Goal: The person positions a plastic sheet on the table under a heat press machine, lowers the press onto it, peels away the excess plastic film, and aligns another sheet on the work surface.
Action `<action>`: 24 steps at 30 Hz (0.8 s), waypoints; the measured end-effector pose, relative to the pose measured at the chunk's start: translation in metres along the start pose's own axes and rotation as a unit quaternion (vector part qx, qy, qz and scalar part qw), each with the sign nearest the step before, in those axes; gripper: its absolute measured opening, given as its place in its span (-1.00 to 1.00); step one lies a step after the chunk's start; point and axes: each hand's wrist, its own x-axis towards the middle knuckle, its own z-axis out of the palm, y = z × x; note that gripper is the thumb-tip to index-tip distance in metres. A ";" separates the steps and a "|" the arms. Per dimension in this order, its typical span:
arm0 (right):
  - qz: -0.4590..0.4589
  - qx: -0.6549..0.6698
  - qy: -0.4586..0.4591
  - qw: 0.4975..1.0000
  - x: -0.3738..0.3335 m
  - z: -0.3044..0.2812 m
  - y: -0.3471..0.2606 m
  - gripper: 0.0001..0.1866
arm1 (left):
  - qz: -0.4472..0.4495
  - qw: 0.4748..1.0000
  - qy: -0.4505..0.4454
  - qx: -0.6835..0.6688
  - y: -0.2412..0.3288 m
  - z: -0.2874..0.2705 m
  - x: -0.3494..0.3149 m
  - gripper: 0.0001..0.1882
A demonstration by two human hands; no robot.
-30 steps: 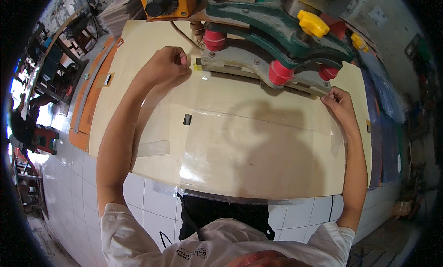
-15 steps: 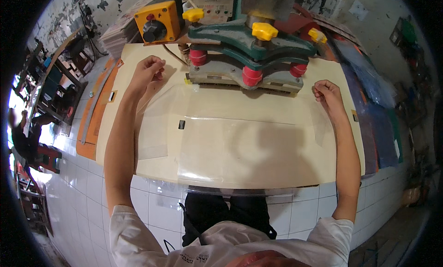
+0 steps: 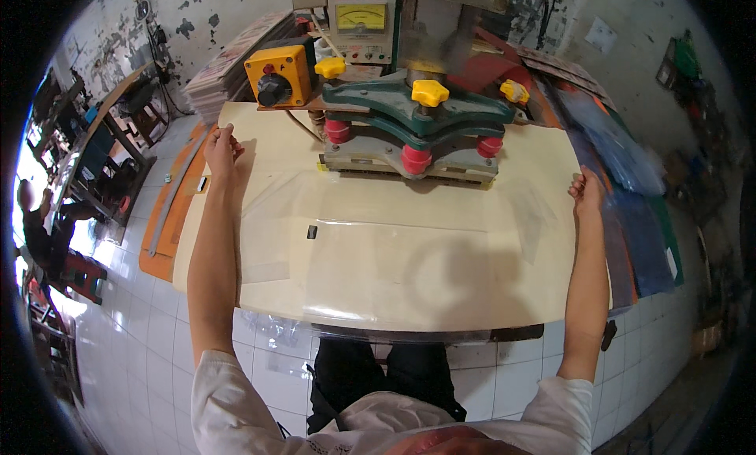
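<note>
My left hand (image 3: pixel 224 151) is closed beside the left edge of a large cream board (image 3: pixel 378 199). Fingers curl on my right hand (image 3: pixel 587 190) too, by the board's right edge. Whether either hand grips the board there is hidden. Clear plastic sheet (image 3: pixel 354 286) lies over the middle of the board, its front part glossy. A small black rectangle (image 3: pixel 312 232) sits near the sheet's upper left. Beyond the board's middle stands a press head (image 3: pixel 417 112), dark green with yellow star knobs and red round spacers, over a grey metal plate (image 3: pixel 370 165).
A yellow control box (image 3: pixel 277 75) with a black knob stands left of the press, before a stack of sheets (image 3: pixel 236 57). Behind is a meter panel (image 3: pixel 362 22). Blue plastic sheets (image 3: pixel 622 148) lie at right. A metal ruler (image 3: pixel 175 191) rests on an orange board; a person (image 3: pixel 47 227) sits far left.
Both hands have moved outward to the sides of the cream board, the left leftward and the right rightward. The view has shifted, with more of the meter panel showing.
</note>
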 end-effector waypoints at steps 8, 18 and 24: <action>0.004 -0.006 -0.035 0.999 -0.008 0.006 -0.003 -0.89 | -0.014 0.999 0.036 -0.024 0.003 0.001 0.005 -0.80; -0.236 0.039 0.080 0.968 -0.054 0.011 -0.068 -0.92 | 0.105 0.951 0.228 -0.180 0.039 -0.024 0.020 -0.82; -0.380 0.046 0.023 0.923 -0.160 -0.020 -0.079 -0.87 | 0.100 0.916 -0.029 -0.387 0.108 -0.063 -0.081 -0.76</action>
